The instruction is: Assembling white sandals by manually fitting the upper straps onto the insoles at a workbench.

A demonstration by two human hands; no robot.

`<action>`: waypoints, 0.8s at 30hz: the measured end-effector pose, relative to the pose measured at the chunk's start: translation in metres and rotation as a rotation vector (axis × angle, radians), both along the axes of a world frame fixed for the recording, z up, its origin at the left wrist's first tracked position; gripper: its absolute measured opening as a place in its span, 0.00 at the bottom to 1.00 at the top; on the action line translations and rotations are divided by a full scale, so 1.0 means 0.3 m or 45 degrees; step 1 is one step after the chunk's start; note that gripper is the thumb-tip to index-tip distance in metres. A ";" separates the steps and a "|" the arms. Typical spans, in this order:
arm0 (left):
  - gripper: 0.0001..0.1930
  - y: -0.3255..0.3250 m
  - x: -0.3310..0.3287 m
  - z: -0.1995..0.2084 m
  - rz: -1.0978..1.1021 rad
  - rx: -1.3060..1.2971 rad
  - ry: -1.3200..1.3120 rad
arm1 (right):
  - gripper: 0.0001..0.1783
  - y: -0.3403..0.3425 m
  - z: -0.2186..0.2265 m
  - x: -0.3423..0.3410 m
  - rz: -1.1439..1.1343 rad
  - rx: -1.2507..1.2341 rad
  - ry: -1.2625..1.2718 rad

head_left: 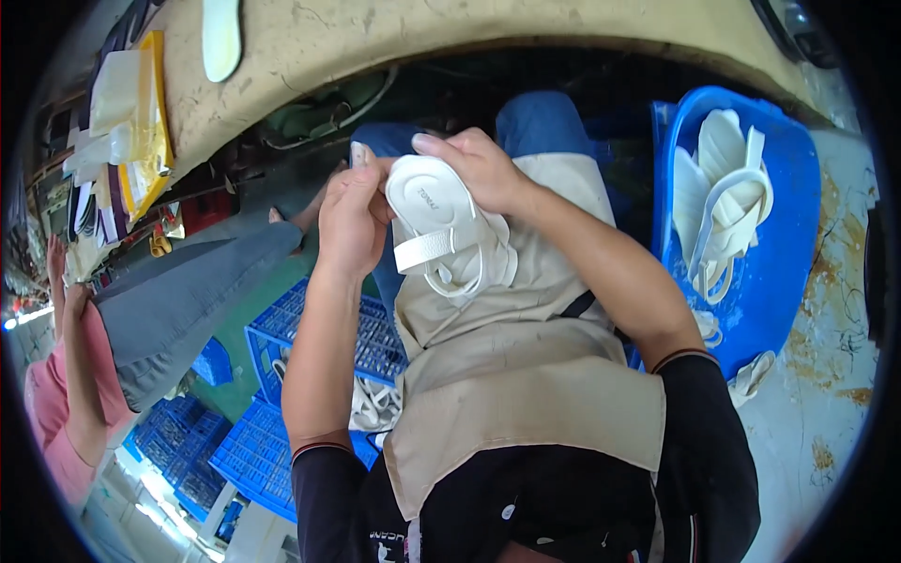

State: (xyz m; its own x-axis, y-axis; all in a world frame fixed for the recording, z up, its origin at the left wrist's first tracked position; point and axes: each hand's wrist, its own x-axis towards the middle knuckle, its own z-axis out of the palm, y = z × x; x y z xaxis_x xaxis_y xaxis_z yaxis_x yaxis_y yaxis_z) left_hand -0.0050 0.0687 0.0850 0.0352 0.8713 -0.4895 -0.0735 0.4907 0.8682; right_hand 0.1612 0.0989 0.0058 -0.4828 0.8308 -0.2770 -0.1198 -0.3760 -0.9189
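A white sandal (434, 202) is held over my lap, its insole facing up and its straps toward my body. My left hand (354, 208) grips its left edge near the rounded end, thumb raised along the side. On the other side my right hand (481, 169) is closed around the same end, its thumb at the rim. The fingers beneath the sandal are hidden. Under the strapped end lies another white piece (505, 255), partly covered, and I cannot tell whether it belongs to this sandal. A beige apron (526, 375) covers my lap.
To the right, a blue bin (788, 188) holds several white sandals (727, 202). Ahead runs a tan worktable (450, 23) with a pale insole (221, 42) and a yellow-edged packet (150, 122). Blue crates (258, 450) stand at the left, near a seated co-worker in pink (84, 394).
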 end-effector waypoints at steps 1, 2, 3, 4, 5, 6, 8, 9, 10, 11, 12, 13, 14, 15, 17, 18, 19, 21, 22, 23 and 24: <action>0.16 0.004 -0.009 0.016 0.033 -0.096 -0.033 | 0.26 -0.013 0.045 0.008 -0.033 -0.055 -0.135; 0.18 0.007 -0.020 0.031 0.066 -0.192 -0.071 | 0.27 -0.017 0.070 0.020 -0.067 -0.109 -0.272; 0.20 0.013 -0.004 0.046 0.022 -0.143 0.049 | 0.25 -0.020 0.053 0.048 -0.085 0.062 -0.214; 0.23 0.029 0.019 0.054 -0.021 -0.100 0.170 | 0.23 -0.020 0.034 0.081 -0.100 0.228 -0.150; 0.23 0.033 0.024 0.042 0.034 -0.094 0.156 | 0.23 -0.028 0.043 0.102 -0.044 0.241 -0.157; 0.22 0.040 0.024 0.029 -0.118 -0.072 0.231 | 0.19 -0.046 0.063 0.119 -0.038 0.221 -0.038; 0.23 0.031 0.048 0.024 -0.242 -0.062 0.307 | 0.17 -0.069 0.099 0.145 0.004 0.196 0.074; 0.23 0.027 0.070 0.024 -0.215 -0.073 0.308 | 0.17 -0.078 0.120 0.154 0.050 0.163 -0.033; 0.23 0.012 0.085 0.015 -0.189 -0.080 0.299 | 0.17 -0.093 0.141 0.164 0.087 0.127 -0.140; 0.26 -0.003 0.097 0.006 -0.155 0.009 0.327 | 0.17 -0.103 0.155 0.174 0.125 0.091 -0.247; 0.29 -0.015 0.108 -0.005 -0.120 0.096 0.356 | 0.18 -0.104 0.155 0.182 0.163 0.056 -0.355; 0.29 -0.021 0.123 -0.020 -0.100 0.087 0.350 | 0.18 -0.106 0.145 0.195 0.185 0.051 -0.361; 0.29 -0.020 0.139 -0.048 -0.087 0.100 0.261 | 0.18 -0.108 0.118 0.212 0.190 0.022 -0.314; 0.29 -0.029 0.163 -0.086 -0.082 0.106 0.164 | 0.19 -0.128 0.086 0.239 0.187 -0.019 -0.275; 0.29 -0.009 0.152 -0.149 -0.090 0.155 -0.002 | 0.21 -0.119 0.029 0.231 0.157 -0.065 -0.171; 0.29 -0.011 0.156 -0.156 -0.087 0.159 -0.011 | 0.21 -0.116 0.032 0.231 0.159 -0.062 -0.181; 0.29 -0.024 0.165 -0.156 -0.079 0.175 0.044 | 0.21 -0.122 0.039 0.229 0.125 -0.070 -0.179; 0.28 -0.066 0.187 -0.150 -0.057 0.204 0.164 | 0.21 -0.147 0.054 0.228 0.061 -0.087 -0.165; 0.27 -0.072 0.196 -0.152 -0.046 0.217 0.224 | 0.21 -0.148 0.058 0.231 0.029 -0.096 -0.157; 0.27 -0.079 0.196 -0.164 -0.053 0.212 0.221 | 0.21 -0.154 0.056 0.232 0.023 -0.102 -0.160; 0.27 -0.080 0.196 -0.178 -0.071 0.216 0.167 | 0.21 -0.156 0.055 0.231 -0.013 -0.133 -0.173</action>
State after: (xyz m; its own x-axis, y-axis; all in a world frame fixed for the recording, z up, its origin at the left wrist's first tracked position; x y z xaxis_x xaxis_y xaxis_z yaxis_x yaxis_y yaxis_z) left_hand 0.0537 0.0447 0.0315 0.0311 0.9401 -0.3394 0.0688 0.3368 0.9391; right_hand 0.2306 0.0521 0.0223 -0.4267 0.7987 -0.4243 -0.0014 -0.4697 -0.8828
